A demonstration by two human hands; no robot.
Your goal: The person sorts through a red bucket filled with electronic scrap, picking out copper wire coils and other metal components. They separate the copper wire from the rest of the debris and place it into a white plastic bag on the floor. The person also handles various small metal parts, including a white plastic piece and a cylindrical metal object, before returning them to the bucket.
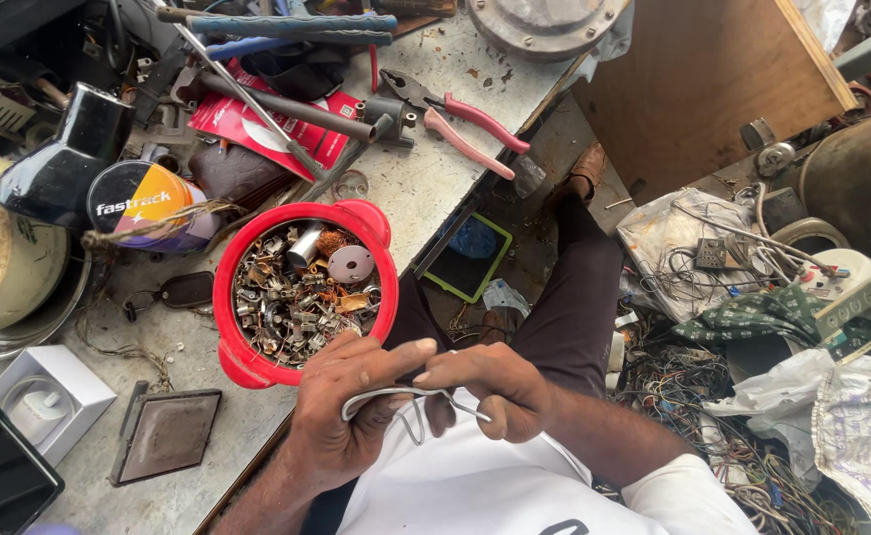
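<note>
Fingers of both hands are pinched shut on 1 thin strip [396, 393] of pale metal or stiff wire, held in the air over the person's lap, just off the near edge of the table [426, 178]. The left hand [341, 421] takes the strip's left end, where it curls round under the thumb; the right hand [490, 388] takes it further along, with its forefinger laid over the top. Between the 2 grips the strip runs roughly left to right, bowed slightly upward, so its long axis lies across the body rather than away from it. A short tail pokes out past the right hand toward the lower right, and a thinner loop hangs below the middle of the strip, against the white shirt [495, 485].

Neither hand is nearer than the other: both already touch the strip, thumb tips close together above it. Just beyond the left hand, touching its knuckles in this view, stands a red tub [225, 297] full of small metal scraps, set on the table's edge. Pink-handled pliers [465, 124] lie well apart, further up the table. Whether the strip is flat or round I cannot tell.
</note>
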